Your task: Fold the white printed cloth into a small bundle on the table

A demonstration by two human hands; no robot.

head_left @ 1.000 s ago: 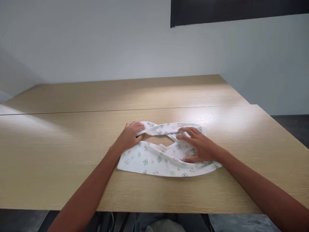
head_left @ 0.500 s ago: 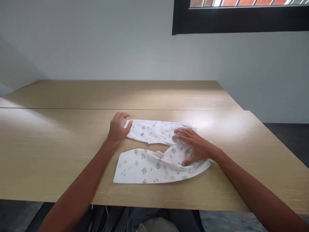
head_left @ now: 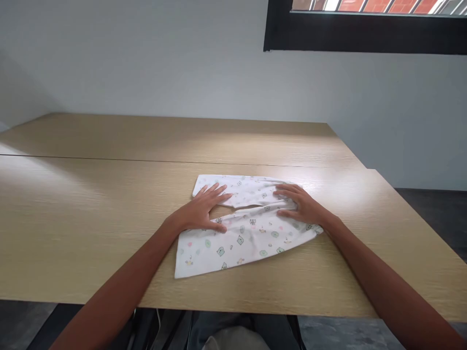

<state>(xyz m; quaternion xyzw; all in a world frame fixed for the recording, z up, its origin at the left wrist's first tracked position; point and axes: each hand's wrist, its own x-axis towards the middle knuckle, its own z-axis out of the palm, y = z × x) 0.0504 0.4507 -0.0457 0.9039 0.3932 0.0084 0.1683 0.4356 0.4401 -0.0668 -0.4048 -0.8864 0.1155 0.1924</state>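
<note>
A small pair of white trousers with a little animal print [head_left: 241, 238] lies flat on the wooden table [head_left: 91, 218], waist to the right and two legs pointing left. My left hand [head_left: 202, 211] rests flat on the cloth between the two legs, fingers stretched out. My right hand [head_left: 301, 204] lies flat on the waist end, fingers spread. Neither hand grips the cloth.
The table is made of two light wooden tops joined by a seam [head_left: 109, 159]. A grey wall stands behind, with a dark window frame [head_left: 365, 36] at the top right. Dark floor [head_left: 434, 209] shows past the table's right edge.
My left hand let go of the far leg after spreading it out and now lies flat between the legs. The near leg has swung closer to the far one. My right hand stayed on the waist.
</note>
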